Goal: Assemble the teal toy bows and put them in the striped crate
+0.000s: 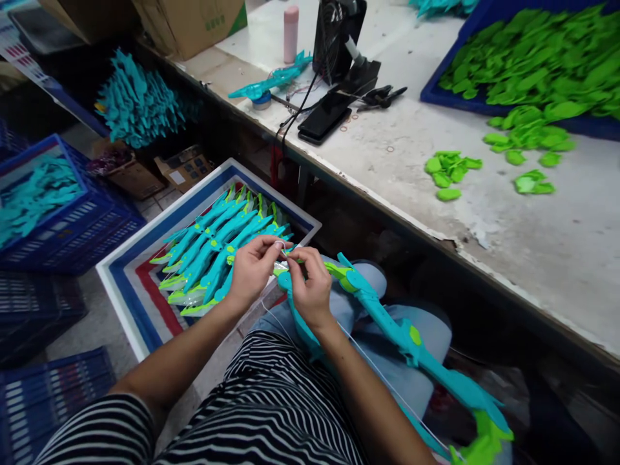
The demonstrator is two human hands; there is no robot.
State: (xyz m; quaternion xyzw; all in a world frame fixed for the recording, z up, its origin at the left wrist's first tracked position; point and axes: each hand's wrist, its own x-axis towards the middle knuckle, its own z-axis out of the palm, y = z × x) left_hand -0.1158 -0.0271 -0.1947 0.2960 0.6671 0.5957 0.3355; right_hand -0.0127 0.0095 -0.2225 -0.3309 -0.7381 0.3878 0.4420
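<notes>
A white string [271,312] is pinched between the fingertips of both hands, with a small loop of it showing there. My left hand [252,268] is closed on the string at the left. Close beside it, my right hand [310,284] also grips the string, thumb and forefinger together. A turquoise and green toy bow [382,316] lies across my lap under the right hand and forearm. One length of string runs along the bow toward its green tip at the lower right. My right hand hides part of the bow's near end.
A white-rimmed tray [121,310] at the left holds several similar toy bows [213,248]. Blue crates [92,213] stand beyond it. On the worktable [387,174] are a phone [324,123], a small fan [334,42], a pink bottle [290,35] and green plastic pieces [450,169] near a blue bin [431,90].
</notes>
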